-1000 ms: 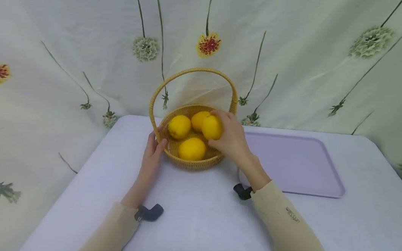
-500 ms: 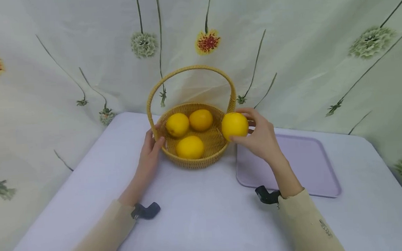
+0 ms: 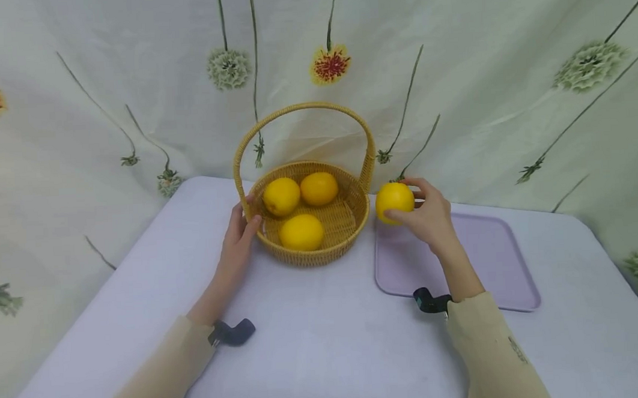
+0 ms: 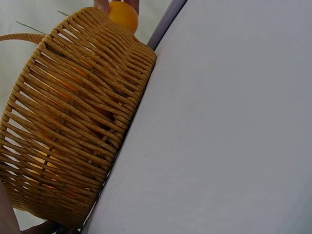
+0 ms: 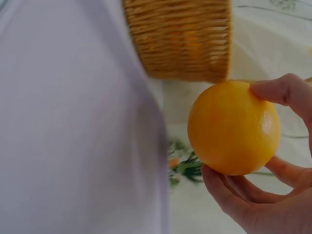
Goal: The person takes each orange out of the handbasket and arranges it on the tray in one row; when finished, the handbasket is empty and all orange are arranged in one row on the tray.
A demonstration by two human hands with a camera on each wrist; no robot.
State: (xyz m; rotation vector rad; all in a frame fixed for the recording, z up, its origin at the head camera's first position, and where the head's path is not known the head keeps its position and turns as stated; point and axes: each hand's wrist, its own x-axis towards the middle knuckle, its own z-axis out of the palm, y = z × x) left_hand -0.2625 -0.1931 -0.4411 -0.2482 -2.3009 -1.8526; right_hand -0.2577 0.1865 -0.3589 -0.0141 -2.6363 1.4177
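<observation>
My right hand (image 3: 430, 214) pinches a round yellow orange (image 3: 394, 202) between thumb and fingers. In the head view the fruit is over the far left corner of a light purple tray (image 3: 492, 262); the right wrist view shows the held orange (image 5: 234, 129) above the tray's surface, apart from it. A wicker basket (image 3: 311, 258) with a tall arched handle stands on the table. Inside lie three more yellow fruits, one at the left (image 3: 281, 197), one at the back (image 3: 319, 189) and one in front (image 3: 301, 233). My left hand (image 3: 238, 233) grips the basket's left rim by the handle's foot.
A white cloth covers the table (image 3: 315, 337). Behind it hangs a pale curtain (image 3: 465, 95) printed with flowers. The basket's handle (image 3: 303, 106) rises well above its rim, just left of the tray. Black wrist cameras jut out at both cuffs.
My right hand has lifted the orange out of the basket and carried it right, over the rim to the tray. The left hand stays at the basket's rim.
</observation>
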